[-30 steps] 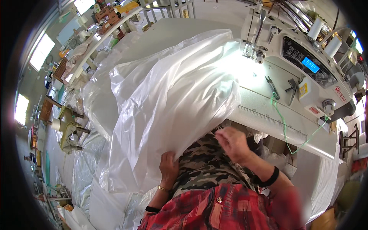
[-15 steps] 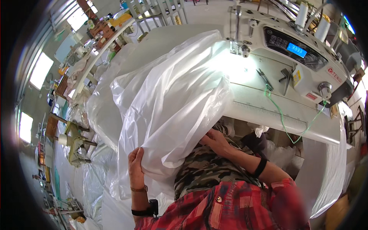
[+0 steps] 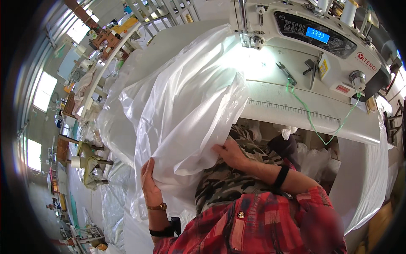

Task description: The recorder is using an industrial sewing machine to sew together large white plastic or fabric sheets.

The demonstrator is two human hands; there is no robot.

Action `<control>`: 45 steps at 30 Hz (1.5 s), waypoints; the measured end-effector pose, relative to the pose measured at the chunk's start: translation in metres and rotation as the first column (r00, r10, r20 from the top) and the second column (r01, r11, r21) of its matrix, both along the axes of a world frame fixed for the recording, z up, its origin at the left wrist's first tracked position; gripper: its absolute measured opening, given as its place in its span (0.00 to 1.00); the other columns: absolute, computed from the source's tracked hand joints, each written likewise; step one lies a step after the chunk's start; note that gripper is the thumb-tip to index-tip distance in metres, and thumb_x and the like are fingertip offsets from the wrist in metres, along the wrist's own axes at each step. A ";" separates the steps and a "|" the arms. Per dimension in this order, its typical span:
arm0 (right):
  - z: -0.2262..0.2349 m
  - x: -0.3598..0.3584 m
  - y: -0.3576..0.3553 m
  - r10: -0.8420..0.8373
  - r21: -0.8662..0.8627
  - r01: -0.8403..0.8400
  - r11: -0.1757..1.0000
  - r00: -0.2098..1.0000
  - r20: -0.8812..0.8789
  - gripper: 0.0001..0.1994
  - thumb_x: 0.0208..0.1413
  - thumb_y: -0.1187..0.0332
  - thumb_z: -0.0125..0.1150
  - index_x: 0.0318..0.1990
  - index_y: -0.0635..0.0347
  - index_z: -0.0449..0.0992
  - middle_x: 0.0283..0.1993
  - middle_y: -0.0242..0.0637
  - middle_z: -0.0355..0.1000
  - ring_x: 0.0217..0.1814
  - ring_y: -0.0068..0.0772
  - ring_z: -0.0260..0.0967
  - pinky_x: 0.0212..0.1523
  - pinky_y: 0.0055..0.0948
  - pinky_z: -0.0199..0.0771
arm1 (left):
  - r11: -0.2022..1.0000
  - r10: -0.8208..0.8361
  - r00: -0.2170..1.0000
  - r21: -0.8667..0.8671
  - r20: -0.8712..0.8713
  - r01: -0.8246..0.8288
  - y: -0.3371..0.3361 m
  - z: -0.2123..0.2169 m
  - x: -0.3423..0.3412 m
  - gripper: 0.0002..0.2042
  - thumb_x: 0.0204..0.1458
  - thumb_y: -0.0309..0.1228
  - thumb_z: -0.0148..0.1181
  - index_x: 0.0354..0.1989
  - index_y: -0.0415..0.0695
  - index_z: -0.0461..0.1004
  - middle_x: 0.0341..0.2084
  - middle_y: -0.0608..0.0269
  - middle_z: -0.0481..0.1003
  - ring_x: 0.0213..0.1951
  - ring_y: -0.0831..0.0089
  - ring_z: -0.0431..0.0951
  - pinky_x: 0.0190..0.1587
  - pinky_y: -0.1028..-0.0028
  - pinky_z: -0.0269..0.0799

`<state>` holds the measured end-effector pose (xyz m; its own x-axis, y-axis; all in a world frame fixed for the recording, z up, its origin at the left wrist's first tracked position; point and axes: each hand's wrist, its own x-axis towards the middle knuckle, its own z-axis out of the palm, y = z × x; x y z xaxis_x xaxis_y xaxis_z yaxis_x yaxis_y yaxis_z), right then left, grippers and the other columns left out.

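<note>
**Operator:** Hands first. What does each one grip?

**Technician:** Left hand [image 3: 151,183] has its fingers closed on a fold of the translucent white plastic sheet [image 3: 182,106], low at its left edge. Right hand [image 3: 230,153] has fingers together, pinching the sheet's lower edge just above the lap.

**Operator:** Where does the sheet lie?

**Technician:** It drapes from the lap up over the front edge of the white sewing table [image 3: 296,116], reaching to the needle area of the sewing machine [image 3: 304,34].

**Operator:** Handling properties?

**Technician:** Judged light, limp and slippery; it creases and billows freely. Take hold at an edge or gathered fold, as both hands do; flat areas would likely slide.

**Operator:** Labels and markings?

**Technician:** A printed ruler strip [image 3: 292,109] runs along the table front. On the machine: a small red-and-white rectangular label [image 3: 343,89], a yellow sticker [image 3: 325,67], and a blue lit display [image 3: 317,34] in a dark panel.
</note>
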<state>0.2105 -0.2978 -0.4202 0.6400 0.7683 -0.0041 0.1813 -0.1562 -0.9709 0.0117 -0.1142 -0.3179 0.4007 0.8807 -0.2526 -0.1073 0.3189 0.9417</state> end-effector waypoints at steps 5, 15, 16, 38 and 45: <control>0.077 0.002 -0.051 0.199 0.093 -0.182 0.979 0.952 -0.233 0.11 0.60 0.65 0.59 0.39 0.65 0.78 0.31 0.46 0.76 0.30 0.47 0.74 0.34 0.41 0.70 | 0.977 -0.122 0.983 0.156 -0.139 0.143 0.016 -0.006 -0.011 0.09 0.59 0.32 0.61 0.31 0.38 0.76 0.25 0.66 0.78 0.25 0.80 0.76 0.30 0.80 0.72; 0.050 0.038 -0.218 0.155 -0.627 0.053 0.777 0.950 0.273 0.12 0.54 0.66 0.62 0.27 0.66 0.71 0.29 0.47 0.71 0.34 0.52 0.72 0.36 0.47 0.69 | 0.684 -0.037 0.644 0.450 -0.764 0.574 0.027 -0.017 0.007 0.07 0.55 0.26 0.63 0.36 0.34 0.79 0.26 0.65 0.78 0.30 0.78 0.77 0.36 0.76 0.72; 0.046 0.039 -0.220 0.147 -0.723 0.221 0.654 0.901 0.408 0.13 0.53 0.65 0.63 0.25 0.66 0.69 0.26 0.46 0.70 0.32 0.53 0.71 0.34 0.47 0.68 | 0.467 0.096 0.675 0.632 -0.732 0.618 0.017 -0.005 0.010 0.07 0.52 0.23 0.63 0.38 0.35 0.78 0.33 0.57 0.80 0.35 0.68 0.80 0.41 0.73 0.74; 0.062 0.029 -0.031 -0.117 0.111 0.234 0.966 0.777 -0.619 0.16 0.60 0.63 0.62 0.49 0.64 0.74 0.31 0.30 0.73 0.32 0.18 0.69 0.36 0.19 0.70 | 0.777 -0.560 0.812 0.235 -0.165 0.584 -0.049 0.058 0.087 0.08 0.62 0.31 0.57 0.40 0.38 0.75 0.24 0.76 0.71 0.29 0.88 0.69 0.32 0.85 0.65; 0.043 0.031 -0.026 0.031 0.185 0.107 0.977 0.785 -0.619 0.10 0.59 0.63 0.63 0.33 0.60 0.75 0.28 0.27 0.71 0.26 0.16 0.66 0.30 0.17 0.69 | 0.766 -0.591 0.804 0.267 -0.068 0.585 -0.056 0.063 0.099 0.08 0.59 0.31 0.61 0.39 0.38 0.75 0.25 0.75 0.73 0.28 0.87 0.68 0.32 0.84 0.65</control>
